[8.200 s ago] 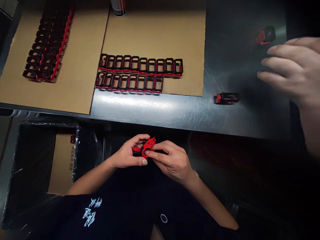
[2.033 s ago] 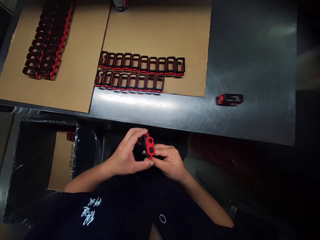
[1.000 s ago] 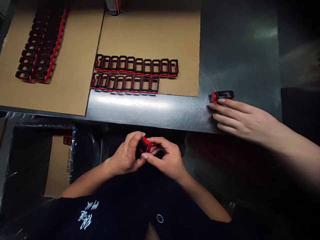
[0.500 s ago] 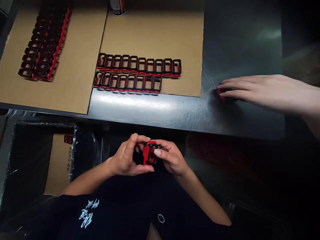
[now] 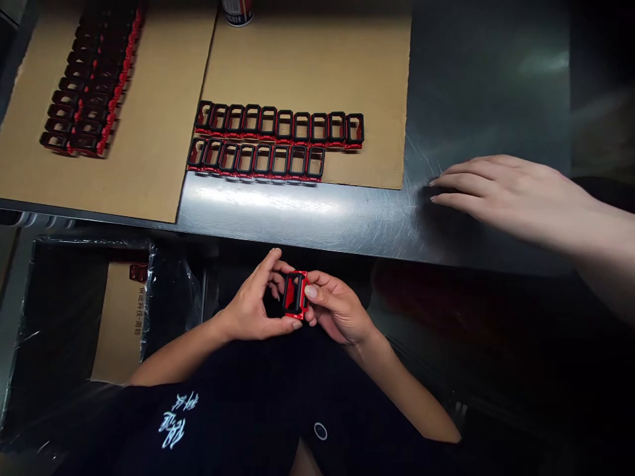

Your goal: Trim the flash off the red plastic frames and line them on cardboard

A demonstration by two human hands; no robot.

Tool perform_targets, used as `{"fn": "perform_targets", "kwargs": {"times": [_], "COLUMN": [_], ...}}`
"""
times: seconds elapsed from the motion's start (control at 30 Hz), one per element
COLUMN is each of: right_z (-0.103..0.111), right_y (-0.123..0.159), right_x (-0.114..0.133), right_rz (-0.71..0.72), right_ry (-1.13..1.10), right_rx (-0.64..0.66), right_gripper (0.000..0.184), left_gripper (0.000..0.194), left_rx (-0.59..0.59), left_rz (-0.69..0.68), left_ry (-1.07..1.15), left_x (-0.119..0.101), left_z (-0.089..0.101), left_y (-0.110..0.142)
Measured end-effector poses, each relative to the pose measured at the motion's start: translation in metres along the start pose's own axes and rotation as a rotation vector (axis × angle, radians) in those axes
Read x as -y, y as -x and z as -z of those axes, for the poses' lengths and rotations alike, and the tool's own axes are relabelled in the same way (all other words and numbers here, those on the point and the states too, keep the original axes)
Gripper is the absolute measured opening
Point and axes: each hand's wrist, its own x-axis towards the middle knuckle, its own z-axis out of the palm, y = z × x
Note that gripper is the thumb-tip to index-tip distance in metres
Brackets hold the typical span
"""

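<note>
A small red and black rectangular frame is held in front of my chest, its opening turned partly toward me. My right hand pinches its right side, thumb on the near face and fingers behind. From the left, my left hand curls round it, the thumb at the lower edge and the index finger raised; its other fingertips are partly hidden behind the piece. Beyond the table edge, similar frames stand in two rows on a cardboard sheet.
Another person's hand rests over the metal table at right. More frames line the left cardboard. A can stands at the back. Below left, a plastic-lined box contains cardboard and red pieces.
The frame has turned in my hands, so its opening now faces me more. The other person's hand has shifted, and the red piece at its fingertips no longer shows.
</note>
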Motion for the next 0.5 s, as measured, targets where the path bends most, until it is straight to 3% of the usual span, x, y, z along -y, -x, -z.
{"fn": "perform_targets", "kwargs": {"times": [0.1,0.2,0.3,0.4,0.5], "right_z": [-0.004,-0.01,-0.015,-0.017,-0.017], "right_y": [0.005,0.012,0.016,0.017,0.017], "right_x": [0.003,0.011,0.02,0.023,0.022], "right_rz": [0.192,0.614,0.907,0.989,0.969], "right_ry": [0.282,0.863,1.347,1.474,1.318], "right_rx": [-0.03,-0.029,0.002,0.046,-0.002], "right_gripper": [0.026,0.008,0.016,0.019,0.023], "left_gripper": [0.099,0.075,0.061,0.062,0.064], "left_rx": [0.037,0.12,0.132,0.088,-0.02], "left_rz": [0.062,0.255,0.385,0.307,0.099], "left_ry": [0.066,0.351,0.563,0.614,0.572], "left_x": [0.001,0.003,0.005,0.006,0.008], "left_z": [0.003,0.007,0.009,0.006,0.002], "left_y": [0.001,0.001,0.001,0.001,0.001]}}
